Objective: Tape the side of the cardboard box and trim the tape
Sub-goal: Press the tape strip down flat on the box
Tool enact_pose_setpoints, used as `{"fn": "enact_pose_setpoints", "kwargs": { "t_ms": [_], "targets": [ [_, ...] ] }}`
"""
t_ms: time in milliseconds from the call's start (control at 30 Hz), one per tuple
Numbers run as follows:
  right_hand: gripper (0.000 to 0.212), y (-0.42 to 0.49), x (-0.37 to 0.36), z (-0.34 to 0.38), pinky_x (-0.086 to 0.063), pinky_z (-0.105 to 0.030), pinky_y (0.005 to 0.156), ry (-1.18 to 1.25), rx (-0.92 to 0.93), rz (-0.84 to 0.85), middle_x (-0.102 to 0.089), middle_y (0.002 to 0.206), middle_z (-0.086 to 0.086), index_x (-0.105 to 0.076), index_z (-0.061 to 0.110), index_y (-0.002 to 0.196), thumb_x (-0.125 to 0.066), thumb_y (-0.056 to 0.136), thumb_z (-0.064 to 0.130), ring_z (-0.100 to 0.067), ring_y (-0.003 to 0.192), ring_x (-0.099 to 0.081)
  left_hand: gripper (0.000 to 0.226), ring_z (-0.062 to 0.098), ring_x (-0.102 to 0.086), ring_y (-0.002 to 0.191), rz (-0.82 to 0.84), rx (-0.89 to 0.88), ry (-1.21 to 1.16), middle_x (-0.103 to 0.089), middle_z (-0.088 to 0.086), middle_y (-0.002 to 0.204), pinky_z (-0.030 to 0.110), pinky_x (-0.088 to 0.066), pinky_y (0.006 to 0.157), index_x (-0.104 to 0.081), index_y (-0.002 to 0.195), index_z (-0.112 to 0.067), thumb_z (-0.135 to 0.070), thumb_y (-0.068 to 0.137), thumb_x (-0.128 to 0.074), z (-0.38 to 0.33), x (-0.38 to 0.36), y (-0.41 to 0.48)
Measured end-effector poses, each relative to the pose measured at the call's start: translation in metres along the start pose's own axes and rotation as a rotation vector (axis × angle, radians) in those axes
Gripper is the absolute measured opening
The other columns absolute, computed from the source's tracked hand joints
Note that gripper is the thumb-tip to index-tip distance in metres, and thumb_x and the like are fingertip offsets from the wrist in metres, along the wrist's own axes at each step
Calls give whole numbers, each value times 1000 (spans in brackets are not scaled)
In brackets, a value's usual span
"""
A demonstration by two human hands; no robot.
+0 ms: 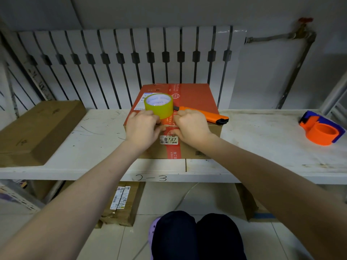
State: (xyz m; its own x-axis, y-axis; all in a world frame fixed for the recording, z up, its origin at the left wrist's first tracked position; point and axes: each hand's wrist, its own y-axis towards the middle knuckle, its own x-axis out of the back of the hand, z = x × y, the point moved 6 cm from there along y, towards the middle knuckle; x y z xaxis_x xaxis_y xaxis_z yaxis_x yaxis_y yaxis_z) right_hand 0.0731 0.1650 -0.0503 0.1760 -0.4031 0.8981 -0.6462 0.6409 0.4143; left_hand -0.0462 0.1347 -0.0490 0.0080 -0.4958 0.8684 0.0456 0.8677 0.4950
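Left grip (142,128) and right grip (189,126) curl together at the near top edge of the cardboard box (197,96) on the tabletop (262,132), what they pinch hidden, tape roll (158,106) and utility knife (204,115) on top, so taping seems barely begun, trimming undone.

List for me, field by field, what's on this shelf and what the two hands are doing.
box: cardboard box, red top, on the white shelf
on box: yellow-green tape roll; orange utility knife
left hand: at box's top front edge, beside roll
right hand: same edge, near knife
grip: unclear
far right: orange tape dispenser
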Motion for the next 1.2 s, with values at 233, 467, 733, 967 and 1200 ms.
{"fn": "enact_pose_setpoints", "kwargs": {
  "t_ms": [233, 467, 733, 967, 1200],
  "targets": [
    [30, -2, 2, -7, -48, -36, 71, 26, 3, -8, -65, 105, -4, -66, 13, 104, -46, 96, 33, -25, 96, -59, 25, 25, -61, 89, 5, 27, -28, -67, 2, 86, 34, -40, 79, -73, 91, -18, -39, 83, -62, 5, 3, -2],
    [58, -13, -7, -2, -45, -30, 59, -93, -10, 45, -63, 89, -6, -62, 8, 92, -86, 50, 40, -25, 82, -61, 60, 26, -53, 105, 41, 90, 111, -59, 5, 106, 40, -39, 88, -54, 102, -15, -61, 67, -67, -16, -9, -2],
    [30, -8, -3, -5, -46, -31, 73, -22, 44, -58, -67, 82, -1, -69, 14, 87, -83, 63, 26, -23, 76, -63, 36, 26, -56, 95, 14, -17, 129, -62, 3, 96, 37, -37, 80, -56, 92, -15, -34, 69, -75, -15, -9, -2],
    [29, -6, -2, -11, -48, -37, 84, 18, 48, 53, -64, 110, -3, -62, 15, 113, -59, 87, 28, -25, 101, -60, 42, 25, -57, 95, 33, -43, 61, -62, 2, 93, 38, -39, 84, -60, 90, -15, -53, 72, -67, -8, -3, -2],
    [18, 23, 18, -12, -40, -33, 59, 120, -119, 35, -66, 96, -9, -65, 13, 95, -47, 92, 14, -32, 88, -61, 37, 28, -59, 81, -10, -84, -5, -62, 5, 77, 36, -38, 75, -61, 71, -13, -48, 81, -61, -13, 0, 9]
  ]
}}
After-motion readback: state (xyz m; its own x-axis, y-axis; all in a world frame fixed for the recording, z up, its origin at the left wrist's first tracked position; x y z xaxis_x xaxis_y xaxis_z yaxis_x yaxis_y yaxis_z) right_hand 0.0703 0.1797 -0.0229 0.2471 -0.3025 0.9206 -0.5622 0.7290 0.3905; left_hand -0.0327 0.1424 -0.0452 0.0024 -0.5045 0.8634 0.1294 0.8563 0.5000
